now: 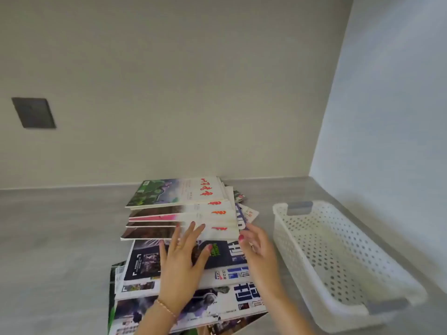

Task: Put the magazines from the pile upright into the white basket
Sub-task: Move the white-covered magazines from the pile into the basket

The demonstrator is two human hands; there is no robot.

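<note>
Pile: a messy stack of colourful paper magazines (183, 240) lies flat on the smooth grey stone counter (60, 238). The magazines are fanned out, so each one sticks out from under the next.

Far part of the pile: a magazine with a green and white cover and red writing (179, 192) is on top, and more like it peek out below.

Near part of the pile: a dark blue magazine (145, 259) and others with big blue letters lie closer to the person.

Basket: the long white plastic basket with little round holes (338, 257) sits on the counter just to the right of the pile. It has a grey handle at each end. No magazine is in it.

Left hand: the left hand (183, 259) lies flat on the dark blue magazine in the middle of the pile. Its fingers are spread wide and it grips nothing. It has red nails, a ring and a thin bead bracelet (167, 308).

Right hand: the right hand (256, 245) is at the right edge of the pile, between the pile and the basket. Its fingers are loose and a bit curled. The picture is blurry there, so I cannot tell if it pinches a magazine edge.

Wall: behind the pile is a plain beige wall (193, 93). A dark square plate (33, 112) is on it, far to the left of the pile.
</note>
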